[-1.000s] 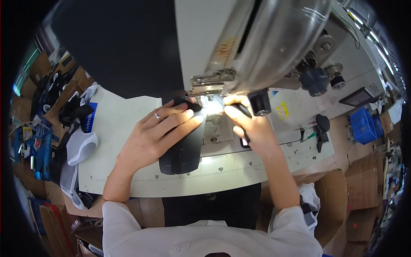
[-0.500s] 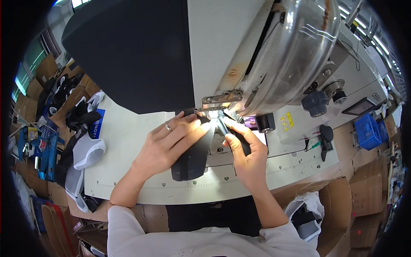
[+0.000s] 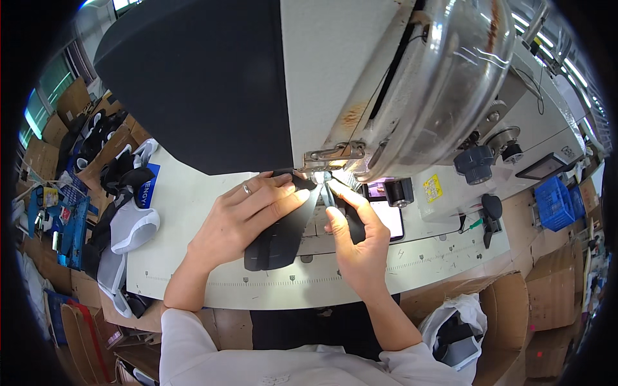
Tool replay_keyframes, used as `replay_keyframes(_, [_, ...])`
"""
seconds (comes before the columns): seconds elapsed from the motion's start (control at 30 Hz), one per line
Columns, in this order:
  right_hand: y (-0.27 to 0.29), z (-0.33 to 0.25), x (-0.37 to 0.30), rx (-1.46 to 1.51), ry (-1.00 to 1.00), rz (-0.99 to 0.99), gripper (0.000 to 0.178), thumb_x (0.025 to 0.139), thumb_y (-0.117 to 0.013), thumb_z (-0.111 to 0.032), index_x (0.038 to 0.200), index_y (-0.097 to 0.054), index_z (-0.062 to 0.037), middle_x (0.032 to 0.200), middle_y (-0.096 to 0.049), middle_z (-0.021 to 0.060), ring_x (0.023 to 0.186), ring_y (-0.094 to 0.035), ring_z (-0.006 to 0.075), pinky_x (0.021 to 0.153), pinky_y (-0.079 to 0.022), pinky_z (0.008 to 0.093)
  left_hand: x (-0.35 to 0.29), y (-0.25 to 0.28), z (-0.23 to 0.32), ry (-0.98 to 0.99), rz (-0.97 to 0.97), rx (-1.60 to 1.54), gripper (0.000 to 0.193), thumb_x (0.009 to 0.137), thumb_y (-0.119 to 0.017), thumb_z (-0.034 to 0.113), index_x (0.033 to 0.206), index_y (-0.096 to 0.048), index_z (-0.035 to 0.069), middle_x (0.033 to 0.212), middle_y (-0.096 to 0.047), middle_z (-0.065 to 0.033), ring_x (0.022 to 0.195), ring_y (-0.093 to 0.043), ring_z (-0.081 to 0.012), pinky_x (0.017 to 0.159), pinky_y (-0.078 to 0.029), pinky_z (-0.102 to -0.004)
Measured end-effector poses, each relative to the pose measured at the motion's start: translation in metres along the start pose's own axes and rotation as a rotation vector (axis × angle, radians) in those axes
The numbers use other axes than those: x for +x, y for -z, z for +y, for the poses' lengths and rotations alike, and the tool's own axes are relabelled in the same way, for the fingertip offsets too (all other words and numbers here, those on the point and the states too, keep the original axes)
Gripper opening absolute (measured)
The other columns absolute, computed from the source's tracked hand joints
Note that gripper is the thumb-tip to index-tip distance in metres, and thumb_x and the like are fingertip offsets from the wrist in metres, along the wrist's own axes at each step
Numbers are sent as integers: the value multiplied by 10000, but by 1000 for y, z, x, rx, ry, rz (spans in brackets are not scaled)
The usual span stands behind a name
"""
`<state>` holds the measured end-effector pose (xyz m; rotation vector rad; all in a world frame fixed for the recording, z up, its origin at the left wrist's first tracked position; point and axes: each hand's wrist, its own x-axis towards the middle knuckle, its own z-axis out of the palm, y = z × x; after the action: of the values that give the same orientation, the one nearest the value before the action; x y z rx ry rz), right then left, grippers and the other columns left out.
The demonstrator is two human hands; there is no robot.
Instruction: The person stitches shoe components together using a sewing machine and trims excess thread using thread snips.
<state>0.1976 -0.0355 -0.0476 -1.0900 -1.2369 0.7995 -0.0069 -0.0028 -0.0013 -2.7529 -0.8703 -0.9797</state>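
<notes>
A flat black fabric piece [image 3: 277, 248] lies under the sewing machine's needle area [image 3: 322, 175], its wide end toward me. My left hand [image 3: 241, 215], with a ring on one finger, grips and presses this piece, fingertips close to the needle area. On the other side, my right hand [image 3: 360, 241] pinches a narrow dark strip [image 3: 327, 196] between thumb and forefinger, just in front of the needle area. More black material [image 3: 354, 222] shows behind the right fingers. Where the strip meets the fabric is partly hidden by fingertips and glare.
The machine head [image 3: 341, 71] rises over the pale table [image 3: 187, 257]. A phone [image 3: 393, 222] lies right of my right hand. Grey-and-black pieces [image 3: 132, 225] are heaped at the table's left. An open carton [image 3: 505, 309] stands at the lower right, a blue crate [image 3: 553, 199] farther back.
The fabric's wide end has swung left, and my left hand has shifted slightly left with it. My right hand has moved a little left and toward me, its thumb lower along the strip.
</notes>
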Motion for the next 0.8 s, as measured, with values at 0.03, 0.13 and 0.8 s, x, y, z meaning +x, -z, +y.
replay_keyframes(0.03, [1, 4, 1, -28, 12, -13, 187, 935, -676, -156, 1048, -684, -7, 765, -705, 90, 630, -644, 139, 578, -467, 296, 0, 1, -2, 7, -4, -27, 428, 732, -644, 62, 1156, -680, 19, 1124, -653, -112, 1039, -660, -288, 905, -562, -386])
replay_keyframes(0.13, [18, 2, 15, -235, -33, -142, 247, 953, -651, -95, 1184, -670, -9, 920, -707, 64, 764, -621, 89, 707, -514, 244, -2, 3, -10, 86, 20, -111, 456, 730, -657, 52, 1185, -685, 37, 1142, -663, -110, 1063, -655, -300, 898, -549, -378])
replay_keyframes(0.8, [49, 5, 47, 121, -302, -230, 195, 937, -648, -42, 1132, -659, -31, 950, -651, -21, 824, -571, 27, 666, -459, 205, -3, -7, -18, 78, -15, -249, 325, 788, -651, 125, 1100, -702, 45, 1176, -692, -123, 1128, -663, -309, 991, -519, -405])
